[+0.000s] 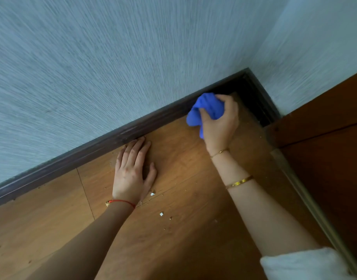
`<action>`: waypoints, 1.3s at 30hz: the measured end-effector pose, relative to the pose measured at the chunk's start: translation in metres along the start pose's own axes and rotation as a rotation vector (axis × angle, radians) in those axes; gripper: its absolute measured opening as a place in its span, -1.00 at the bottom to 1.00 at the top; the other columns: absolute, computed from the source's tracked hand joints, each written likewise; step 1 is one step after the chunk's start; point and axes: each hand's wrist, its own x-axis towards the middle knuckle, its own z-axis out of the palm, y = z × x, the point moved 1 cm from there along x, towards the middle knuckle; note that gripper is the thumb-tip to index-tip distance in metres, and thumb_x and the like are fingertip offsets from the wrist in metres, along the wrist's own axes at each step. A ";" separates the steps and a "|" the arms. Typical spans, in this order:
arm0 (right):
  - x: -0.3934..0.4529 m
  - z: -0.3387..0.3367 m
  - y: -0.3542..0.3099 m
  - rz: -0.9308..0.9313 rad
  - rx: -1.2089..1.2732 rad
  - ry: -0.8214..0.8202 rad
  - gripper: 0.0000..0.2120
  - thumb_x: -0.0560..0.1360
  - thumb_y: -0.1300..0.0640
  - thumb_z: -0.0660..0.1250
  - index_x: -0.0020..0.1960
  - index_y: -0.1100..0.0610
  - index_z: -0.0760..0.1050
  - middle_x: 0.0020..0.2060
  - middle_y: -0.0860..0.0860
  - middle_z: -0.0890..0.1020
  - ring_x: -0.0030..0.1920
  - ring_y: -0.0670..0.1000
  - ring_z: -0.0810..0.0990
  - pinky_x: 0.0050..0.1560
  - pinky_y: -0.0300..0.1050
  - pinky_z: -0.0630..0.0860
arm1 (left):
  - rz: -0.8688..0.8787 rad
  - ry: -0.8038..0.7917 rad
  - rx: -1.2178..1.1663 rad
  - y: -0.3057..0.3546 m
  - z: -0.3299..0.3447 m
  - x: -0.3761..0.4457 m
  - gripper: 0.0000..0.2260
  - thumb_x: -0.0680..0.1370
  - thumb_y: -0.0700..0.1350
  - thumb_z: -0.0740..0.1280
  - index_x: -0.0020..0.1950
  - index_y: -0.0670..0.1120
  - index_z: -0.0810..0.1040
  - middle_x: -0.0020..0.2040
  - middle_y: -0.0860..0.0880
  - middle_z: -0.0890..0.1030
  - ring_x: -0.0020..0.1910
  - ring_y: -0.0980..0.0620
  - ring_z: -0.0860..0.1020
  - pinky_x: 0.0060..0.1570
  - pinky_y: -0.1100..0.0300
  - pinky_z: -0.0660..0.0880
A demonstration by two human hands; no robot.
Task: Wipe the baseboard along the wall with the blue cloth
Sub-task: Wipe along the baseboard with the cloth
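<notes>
Head camera looks down at a wooden floor (173,229) where it meets a pale textured wall (113,67), with a dark baseboard (72,158) running along the floor's far edge into the corner at upper right. The right hand (220,122) grips the blue cloth (205,108), fingers and thumb curled round the bunched fabric, which sits against the baseboard just short of the corner. The left hand (133,172) rests flat on the floor with straight fingers, their tips reaching the foot of the baseboard, seemingly as a prop. Crumbs and small white chips (161,214) lie scattered on the floor near the left wrist. Judging from the cloth's place, wiping is under way at the corner end; whether the long stretch toward the left has been cleaned cannot be told, so it probably remains.
</notes>
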 end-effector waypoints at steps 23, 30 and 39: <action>-0.036 0.019 -0.012 -0.025 0.004 -0.054 -0.65 0.33 0.32 0.51 0.09 0.22 0.55 0.03 0.08 0.58 0.03 -0.10 0.52 0.07 -0.51 0.36 | -0.018 -0.001 0.000 0.001 0.002 0.000 -0.53 0.58 -0.03 0.30 0.48 -0.13 0.47 0.49 -0.09 0.45 0.51 -0.11 0.36 0.53 -0.11 0.23; 0.035 -0.012 0.012 0.132 0.047 0.164 -0.59 0.34 0.19 0.56 0.14 0.16 0.53 0.07 -0.02 0.58 0.06 -0.16 0.55 0.19 -0.21 0.53 | -0.030 -0.003 -0.008 0.001 0.000 0.000 -0.53 0.58 -0.04 0.32 0.48 -0.14 0.48 0.50 -0.09 0.45 0.52 -0.10 0.35 0.55 -0.11 0.21; -0.034 0.013 -0.006 -0.054 0.055 -0.191 -0.61 0.34 0.33 0.51 0.14 0.20 0.55 0.06 0.04 0.57 0.10 -0.10 0.54 0.18 -0.32 0.46 | -0.016 -0.001 -0.006 0.001 0.000 0.000 -0.54 0.58 -0.03 0.29 0.47 -0.15 0.49 0.50 -0.09 0.46 0.51 -0.10 0.36 0.56 -0.06 0.19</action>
